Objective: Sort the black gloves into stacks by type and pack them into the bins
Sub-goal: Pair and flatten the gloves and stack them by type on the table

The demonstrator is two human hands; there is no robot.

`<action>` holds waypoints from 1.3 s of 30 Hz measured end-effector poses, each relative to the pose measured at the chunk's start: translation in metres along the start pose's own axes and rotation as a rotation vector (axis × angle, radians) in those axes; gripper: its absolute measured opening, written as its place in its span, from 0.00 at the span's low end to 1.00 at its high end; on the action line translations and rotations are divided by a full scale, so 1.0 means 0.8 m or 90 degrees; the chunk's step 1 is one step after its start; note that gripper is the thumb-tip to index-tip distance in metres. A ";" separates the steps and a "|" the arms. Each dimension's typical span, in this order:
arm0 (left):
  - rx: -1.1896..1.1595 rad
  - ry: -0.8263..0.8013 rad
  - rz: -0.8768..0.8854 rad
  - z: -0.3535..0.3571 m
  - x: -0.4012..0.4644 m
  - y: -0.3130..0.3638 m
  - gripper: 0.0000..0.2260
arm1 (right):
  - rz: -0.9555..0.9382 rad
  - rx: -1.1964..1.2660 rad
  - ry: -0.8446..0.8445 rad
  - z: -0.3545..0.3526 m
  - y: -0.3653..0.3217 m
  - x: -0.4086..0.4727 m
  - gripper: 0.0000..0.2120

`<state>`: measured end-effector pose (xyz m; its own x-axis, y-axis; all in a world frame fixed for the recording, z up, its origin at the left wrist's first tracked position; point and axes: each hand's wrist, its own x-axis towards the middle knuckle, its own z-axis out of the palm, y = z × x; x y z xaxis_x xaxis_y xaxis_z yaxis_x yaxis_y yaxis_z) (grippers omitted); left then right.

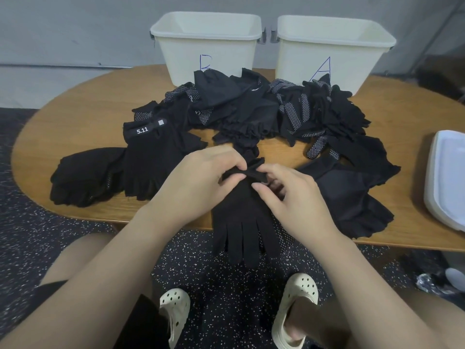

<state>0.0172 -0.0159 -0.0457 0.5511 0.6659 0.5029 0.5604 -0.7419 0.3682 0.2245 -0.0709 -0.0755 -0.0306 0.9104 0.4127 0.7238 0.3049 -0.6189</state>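
A plain black full-finger glove [241, 222] lies at the table's front edge, its fingers hanging over the rim toward me. My left hand [201, 177] and my right hand [284, 195] both pinch its cuff. A big loose heap of black gloves [251, 109], some with white grip dots, covers the middle of the table. To the left lies a stack of fingerless gloves [151, 157] marked 5.11, beside another dark stack [85, 177]. Further gloves [352, 197] lie on the right. Two cream bins stand at the back, bin B [208, 46] and bin A [334, 51].
The oval wooden table [75, 127] carries everything. A white lid or tray [448, 180] lies at its right edge. My knees and cream clogs [176, 313] are below, on dark speckled floor. A grey wall stands behind the bins.
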 end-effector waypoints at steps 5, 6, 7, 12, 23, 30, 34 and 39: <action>0.120 0.028 0.070 0.001 0.006 -0.002 0.09 | -0.015 -0.010 0.015 0.003 0.001 0.008 0.05; 0.140 0.028 0.078 0.000 0.008 -0.002 0.10 | -0.016 -0.004 0.025 0.003 0.000 0.010 0.05; 0.155 0.022 0.081 0.000 0.010 -0.002 0.10 | -0.017 0.003 0.037 0.002 0.000 0.011 0.04; 0.129 -0.078 0.035 -0.002 0.019 0.002 0.07 | -0.030 0.030 0.069 -0.001 -0.002 0.016 0.04; -0.030 -0.146 -0.091 -0.014 0.092 -0.033 0.04 | -0.172 -0.043 -0.006 -0.007 -0.013 0.030 0.07; -0.051 -0.188 -0.123 0.004 0.089 -0.055 0.08 | -0.182 -0.134 -0.258 0.015 -0.011 0.041 0.22; -0.079 -0.177 -0.138 0.013 0.087 -0.064 0.06 | -0.187 -0.175 -0.387 0.015 -0.012 0.026 0.28; -0.084 -0.161 -0.139 0.018 0.086 -0.068 0.06 | -0.228 -0.191 -0.469 0.005 -0.031 -0.006 0.25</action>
<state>0.0336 0.0713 -0.0420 0.5713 0.7965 0.1981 0.6063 -0.5723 0.5522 0.2040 -0.0819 -0.0647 -0.6541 0.7545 -0.0535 0.7332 0.6151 -0.2899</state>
